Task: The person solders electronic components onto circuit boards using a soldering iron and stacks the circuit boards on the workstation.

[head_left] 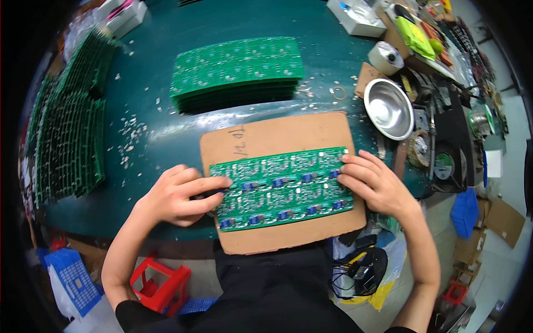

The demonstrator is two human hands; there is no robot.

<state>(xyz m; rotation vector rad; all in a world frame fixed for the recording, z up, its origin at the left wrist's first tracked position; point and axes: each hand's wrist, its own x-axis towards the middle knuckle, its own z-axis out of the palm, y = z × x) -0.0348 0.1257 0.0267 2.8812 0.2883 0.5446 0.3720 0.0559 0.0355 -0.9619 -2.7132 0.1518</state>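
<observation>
A green circuit board panel (286, 191) with rows of small blue and white parts lies on a piece of brown cardboard (277, 130). At its left edge is my left hand (180, 195), with the index fingertip on the board's surface and the other fingers curled near the edge. Something dark shows between these fingers, but I cannot make out what it is. My right hand (376, 182) grips the right edge, several fingertips resting on the board's upper right part. The thumb of this hand is mostly hidden.
Beyond the cardboard stands a stack of green circuit boards (236, 66). More boards stand on edge in rows (72, 144) at the left. To the right are a metal bowl (388, 109), a white roll (386, 58) and tools. Pale scraps litter the green tabletop (150, 72). A red stool (160, 283) is below.
</observation>
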